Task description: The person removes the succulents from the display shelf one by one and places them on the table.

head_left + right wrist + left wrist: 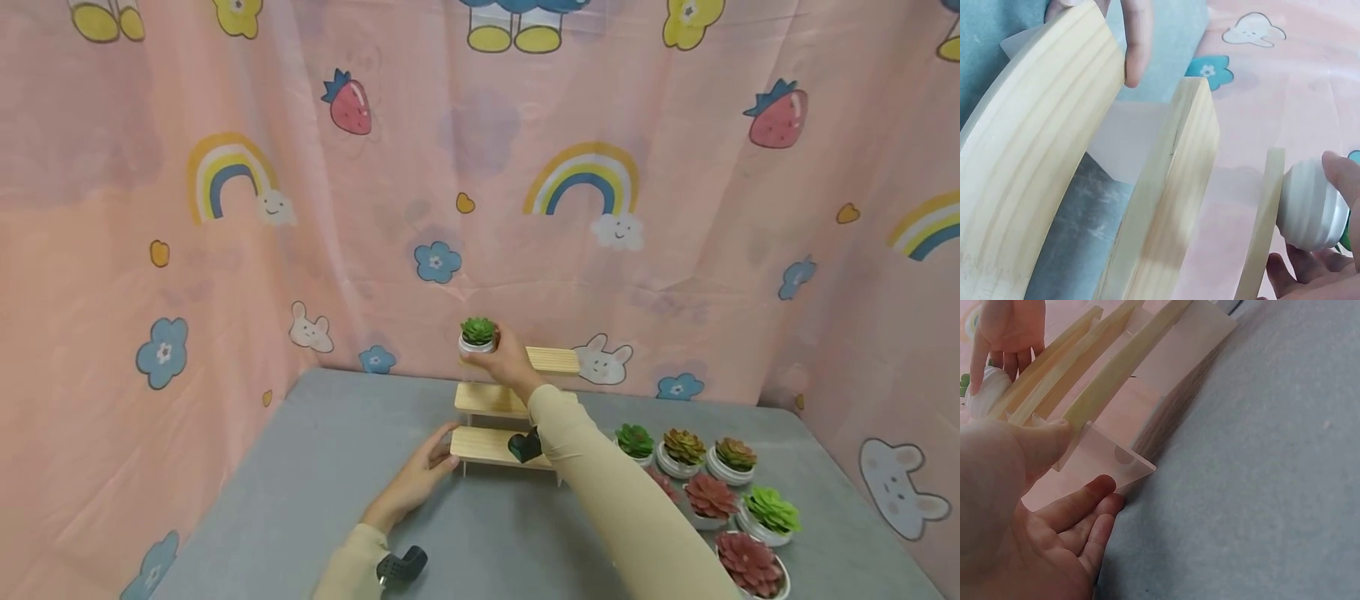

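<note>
A three-tier wooden display stand (483, 446) with translucent side panels stands on the grey table. At the left end of its top tier, my right hand (510, 360) grips a small green potted succulent (477, 332) by its white pot. In the right wrist view, the ribbed white pot (1311, 206) is right at the top board, with thumb and fingers around it. My left hand (422, 473) holds the left end of the lowest tier. Its thumb lies against the board's end, and its fingers are at the side panel (1100, 456) in the left wrist view.
Several potted succulents, among them a dark red one (748, 565), a bright green one (771, 510) and an orange-brown one (682, 447), stand on the table (322, 467) to the right, partly behind my right sleeve. A pink patterned curtain (465, 167) hangs behind the table.
</note>
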Available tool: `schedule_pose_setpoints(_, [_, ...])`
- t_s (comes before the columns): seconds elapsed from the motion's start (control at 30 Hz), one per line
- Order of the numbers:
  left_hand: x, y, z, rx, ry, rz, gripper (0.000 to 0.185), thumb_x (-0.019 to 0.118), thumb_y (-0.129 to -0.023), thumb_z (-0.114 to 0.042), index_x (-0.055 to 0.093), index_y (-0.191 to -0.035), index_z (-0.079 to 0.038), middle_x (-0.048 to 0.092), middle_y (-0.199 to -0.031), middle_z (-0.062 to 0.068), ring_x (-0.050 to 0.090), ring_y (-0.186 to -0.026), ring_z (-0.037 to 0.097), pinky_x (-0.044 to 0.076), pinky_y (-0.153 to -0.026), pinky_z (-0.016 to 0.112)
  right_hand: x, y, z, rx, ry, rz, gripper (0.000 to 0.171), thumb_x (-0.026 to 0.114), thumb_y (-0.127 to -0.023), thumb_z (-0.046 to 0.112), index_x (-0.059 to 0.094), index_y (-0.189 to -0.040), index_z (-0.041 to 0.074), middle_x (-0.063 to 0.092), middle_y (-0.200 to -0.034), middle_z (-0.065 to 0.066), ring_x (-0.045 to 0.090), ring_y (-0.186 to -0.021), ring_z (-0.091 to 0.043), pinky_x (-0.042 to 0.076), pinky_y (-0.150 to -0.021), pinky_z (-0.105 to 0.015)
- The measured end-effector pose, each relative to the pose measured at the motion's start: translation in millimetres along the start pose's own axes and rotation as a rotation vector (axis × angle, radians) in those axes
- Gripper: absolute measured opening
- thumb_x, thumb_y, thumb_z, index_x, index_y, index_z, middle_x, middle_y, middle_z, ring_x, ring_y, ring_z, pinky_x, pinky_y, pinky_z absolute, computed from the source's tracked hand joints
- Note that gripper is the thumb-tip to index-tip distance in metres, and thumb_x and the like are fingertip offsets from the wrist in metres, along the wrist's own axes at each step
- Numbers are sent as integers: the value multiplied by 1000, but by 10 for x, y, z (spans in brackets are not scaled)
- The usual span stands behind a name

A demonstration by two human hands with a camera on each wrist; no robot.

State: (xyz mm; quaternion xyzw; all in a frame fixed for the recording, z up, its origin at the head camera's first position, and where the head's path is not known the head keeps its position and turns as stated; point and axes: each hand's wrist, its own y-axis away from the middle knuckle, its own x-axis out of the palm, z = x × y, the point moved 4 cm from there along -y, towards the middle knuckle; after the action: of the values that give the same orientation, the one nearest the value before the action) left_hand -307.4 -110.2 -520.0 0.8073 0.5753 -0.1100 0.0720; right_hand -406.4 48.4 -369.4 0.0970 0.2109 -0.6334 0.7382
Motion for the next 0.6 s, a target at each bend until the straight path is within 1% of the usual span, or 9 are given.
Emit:
schedule_pose_setpoints(0.2, [18, -15, 12, 2, 1, -4, 62, 53, -106, -26, 26, -161, -19, 41, -156, 28, 44, -142, 44, 40, -114, 60, -49, 38, -9, -30, 13, -26, 64, 78, -88, 12, 49, -143, -2, 57, -143, -22, 53, -135, -36, 42, -117, -49])
schedule_pose_setpoints(0.37, [35, -13, -1, 11, 13, 2, 63, 53, -106, -27, 25, -161, -18, 39, -157, 29, 43, -143, 46, 39, -115, 61, -131, 89, -28, -39, 3, -39, 61, 79, -88, 14, 53, -141, 0, 60, -139, -20, 57, -130, -34, 46, -113, -47])
schedule_pose_setpoints(0.5, [25, -8, -4, 5, 9, -5, 63, 53, -106, -27, 25, -161, -18, 40, -155, 30, 44, -142, 46, 41, -113, 61, -198, 145, -19, -42, 11, -21, 61, 78, -90, 17, 52, -143, 3, 60, -138, -18, 58, -123, -32, 53, -103, -44])
schedule_pose_setpoints(0.6, [12, -3, 1, 0, -1, -10, 62, 53, -106, -25, 25, -162, -19, 41, -155, 30, 45, -141, 46, 42, -112, 60, -252, 207, 5, -57, -17, 10, 61, 76, -91, 15, 51, -145, 4, 60, -136, -19, 58, -120, -33, 59, -93, -39])
